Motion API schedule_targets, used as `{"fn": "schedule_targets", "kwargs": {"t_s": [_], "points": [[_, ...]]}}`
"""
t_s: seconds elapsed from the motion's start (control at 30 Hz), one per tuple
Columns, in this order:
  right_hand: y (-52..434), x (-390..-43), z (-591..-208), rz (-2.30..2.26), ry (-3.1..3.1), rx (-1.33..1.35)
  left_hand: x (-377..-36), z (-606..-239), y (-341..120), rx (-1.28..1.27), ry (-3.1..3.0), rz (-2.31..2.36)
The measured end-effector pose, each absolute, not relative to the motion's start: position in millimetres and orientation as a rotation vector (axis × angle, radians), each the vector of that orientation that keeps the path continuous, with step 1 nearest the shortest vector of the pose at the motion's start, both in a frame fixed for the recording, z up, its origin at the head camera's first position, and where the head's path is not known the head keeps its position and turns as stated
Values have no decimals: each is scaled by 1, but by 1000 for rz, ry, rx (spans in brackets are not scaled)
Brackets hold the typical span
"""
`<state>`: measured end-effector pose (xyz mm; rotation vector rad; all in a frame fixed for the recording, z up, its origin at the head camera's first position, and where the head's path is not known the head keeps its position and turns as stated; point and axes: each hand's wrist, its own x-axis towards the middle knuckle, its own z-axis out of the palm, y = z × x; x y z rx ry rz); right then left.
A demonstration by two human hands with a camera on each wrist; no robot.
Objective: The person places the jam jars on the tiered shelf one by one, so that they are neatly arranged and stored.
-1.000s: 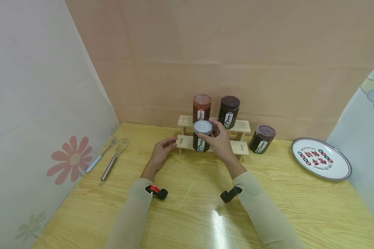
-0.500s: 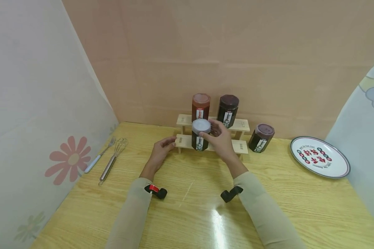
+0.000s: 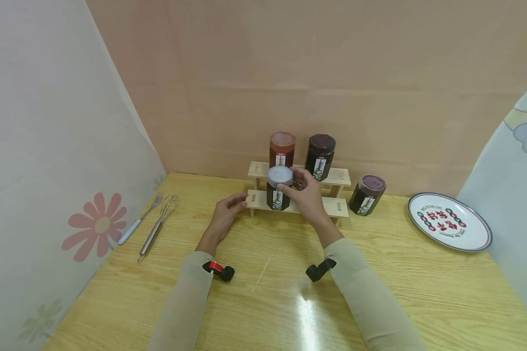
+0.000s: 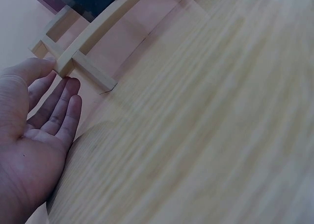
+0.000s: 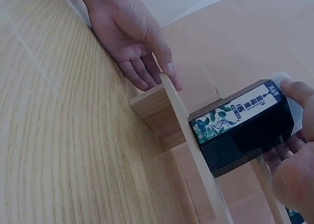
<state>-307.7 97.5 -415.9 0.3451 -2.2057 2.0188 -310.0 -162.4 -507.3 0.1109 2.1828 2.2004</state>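
Jar (image 3: 278, 193): now set lower on the rack's (image 3: 339, 206) bottom step.
Right hand (image 3: 305, 191): fingers still clamped on its lid.
Left hand (image 3: 226, 211): fingers straight, still steadying rack's end.

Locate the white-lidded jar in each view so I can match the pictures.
Head: the jar stands centre frame on the rack's lower shelf, right hand gripping its lid.
Left wrist: only a dark, labelled sliver behind the rack at the top edge, probably that jar; cannot confirm.
Right wrist: the jar lies centre-right, label facing the camera, on the shelf, fingers at its lid.
Shared landmark: the left hand touching the rack's left end appears in all three.
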Motion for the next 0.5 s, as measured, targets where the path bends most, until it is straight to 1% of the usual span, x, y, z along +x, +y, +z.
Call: {"fn": "schedule_targets", "kwargs": {"t_s": [0.5], "points": [[96,-311,-415,2000,-2215,344,-309,-506,-162,100,2198,2178]]}}
